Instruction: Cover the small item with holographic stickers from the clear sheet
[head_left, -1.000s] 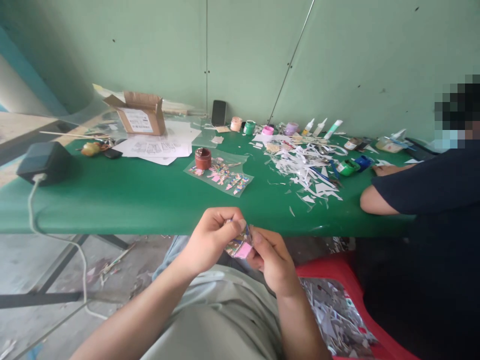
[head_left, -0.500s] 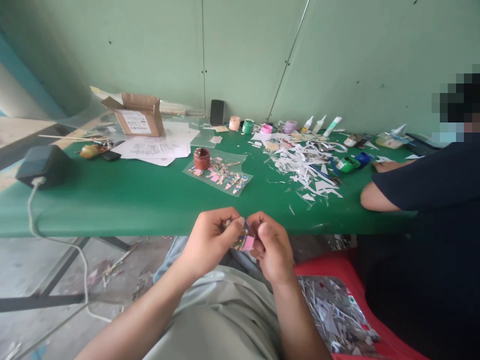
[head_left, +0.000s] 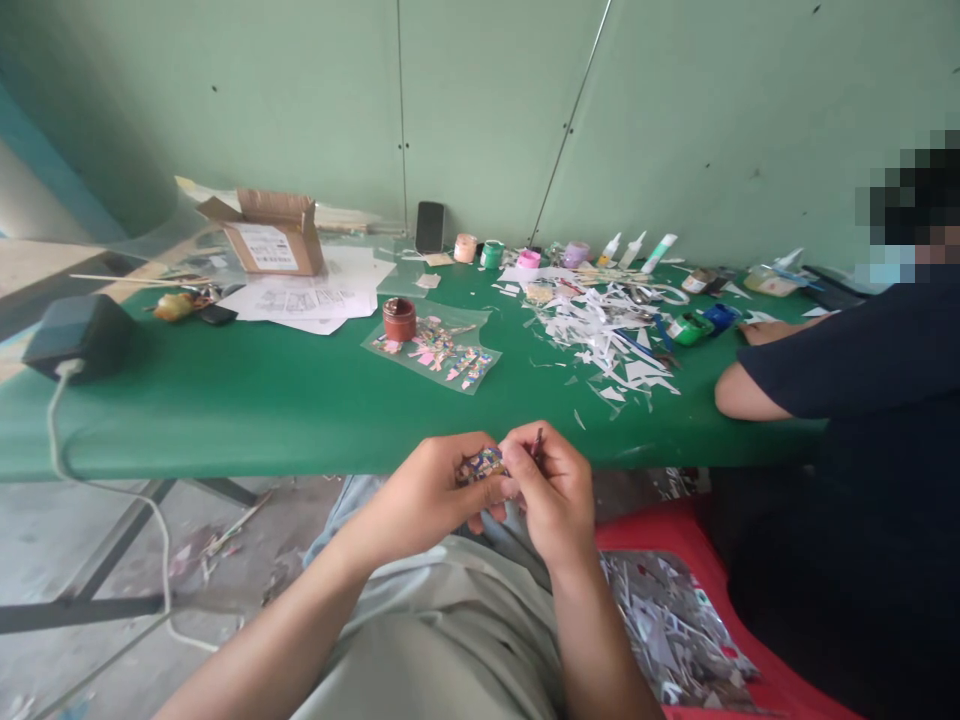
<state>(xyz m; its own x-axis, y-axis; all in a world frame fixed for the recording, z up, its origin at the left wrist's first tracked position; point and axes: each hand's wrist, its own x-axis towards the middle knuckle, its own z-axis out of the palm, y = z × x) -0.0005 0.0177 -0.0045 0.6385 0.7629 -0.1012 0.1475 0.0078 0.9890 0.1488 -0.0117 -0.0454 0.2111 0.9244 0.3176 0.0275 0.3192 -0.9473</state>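
Note:
My left hand (head_left: 439,495) is closed around a small multicoloured patterned piece (head_left: 481,464), held over my lap at the table's front edge. Touching that piece from the right, my right hand (head_left: 551,485) is closed too, with a thin dark tip (head_left: 537,442) sticking up between its fingers. Fingers hide much of the piece. Beyond my hands lies a clear sheet (head_left: 480,378) with small pink and patterned bits (head_left: 433,345), and a red-brown jar (head_left: 400,320) stands open on it.
White paper scraps (head_left: 600,325) cover the green table (head_left: 247,400) at right, near paint jars (head_left: 493,254). An open carton (head_left: 277,245) and a black adapter (head_left: 79,335) stand left. Another person's arm (head_left: 750,390) rests at right; a red stool (head_left: 660,535) is below.
My fingers have shifted around the patterned piece, and its pink part no longer shows. A thin dark tip now shows above my right hand. The view has moved slightly.

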